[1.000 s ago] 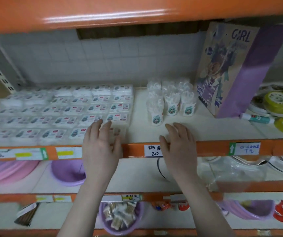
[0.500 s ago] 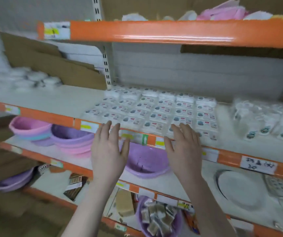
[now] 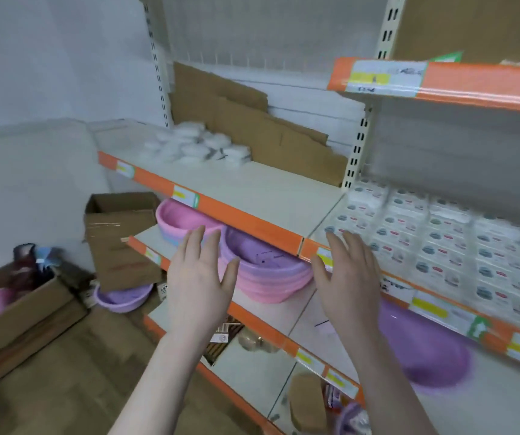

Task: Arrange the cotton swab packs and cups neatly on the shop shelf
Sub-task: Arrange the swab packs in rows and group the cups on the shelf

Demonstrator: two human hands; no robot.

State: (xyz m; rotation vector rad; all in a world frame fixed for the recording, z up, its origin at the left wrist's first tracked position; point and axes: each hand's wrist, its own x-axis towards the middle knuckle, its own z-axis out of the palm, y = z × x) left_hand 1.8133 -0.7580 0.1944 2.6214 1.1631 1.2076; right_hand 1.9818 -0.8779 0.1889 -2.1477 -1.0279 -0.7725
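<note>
Rows of white cotton swab packs (image 3: 447, 240) lie flat on the right part of the orange-edged shelf (image 3: 252, 227). A loose heap of white round packs (image 3: 199, 146) sits further left on the same shelf, near the back. No cups are in view. My left hand (image 3: 199, 284) hovers in front of the shelf with fingers spread, holding nothing. My right hand (image 3: 346, 277) is raised near the shelf's front edge, just left of the swab packs, fingers straight and empty.
Pink and purple plastic basins (image 3: 252, 265) are stacked on the lower shelf, and another purple basin (image 3: 425, 350) lies to the right. An open cardboard box (image 3: 117, 237) leans at the shelf's left end. Cardboard sheets (image 3: 252, 120) stand against the back wall. Boxes sit on the floor at left.
My view has swung left, so the cups have left the frame and the left end of the shelf shows. Both hands came off the shelf edge and stay open.
</note>
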